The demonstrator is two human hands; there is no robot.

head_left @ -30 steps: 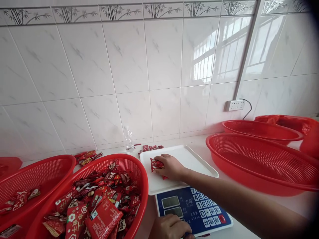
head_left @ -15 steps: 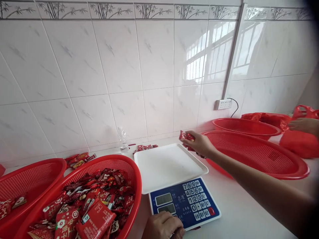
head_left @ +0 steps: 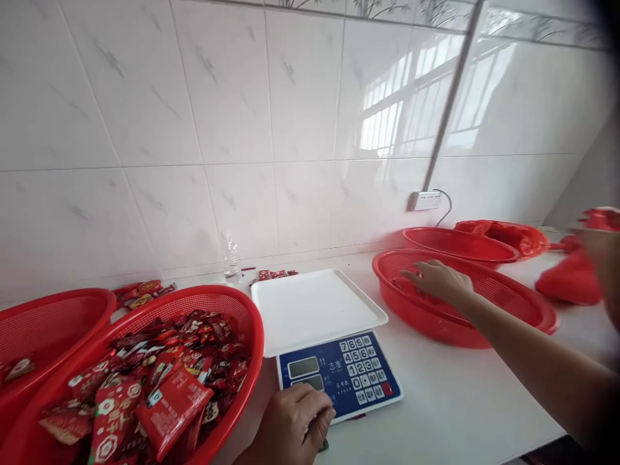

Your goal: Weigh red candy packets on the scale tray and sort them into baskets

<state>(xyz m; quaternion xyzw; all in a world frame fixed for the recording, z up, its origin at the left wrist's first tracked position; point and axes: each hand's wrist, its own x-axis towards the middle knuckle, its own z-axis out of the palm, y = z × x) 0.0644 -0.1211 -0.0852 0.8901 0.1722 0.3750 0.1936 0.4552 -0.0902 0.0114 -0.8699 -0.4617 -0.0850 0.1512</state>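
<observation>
My right hand [head_left: 438, 281] reaches palm down into the near empty red mesh basket [head_left: 527, 320], fingers stretched out; a bit of red shows under the palm, too unclear to name. My left hand [head_left: 295, 423] is curled at the front left corner of the blue-faced scale [head_left: 341, 373], fingers closed over a small dark thing I cannot make out. The scale's white tray [head_left: 314, 310] is bare. A red basket [head_left: 242, 310] heaped with several red snack packets [head_left: 169, 400] stands left of the scale.
A second red basket [head_left: 58, 316] with a few packets is at far left, a third [head_left: 460, 239] behind the right one. Loose packets [head_left: 274, 274] and a small clear bottle [head_left: 231, 257] stand by the tiled wall. Another person's blurred hand [head_left: 598, 242] handles red bags [head_left: 571, 281] at right.
My right hand lifted a red packet off the scale tray, carried it right and lowered into the red basket, fingers now spread. The view turned right and down. My left hand stayed at the scale.
</observation>
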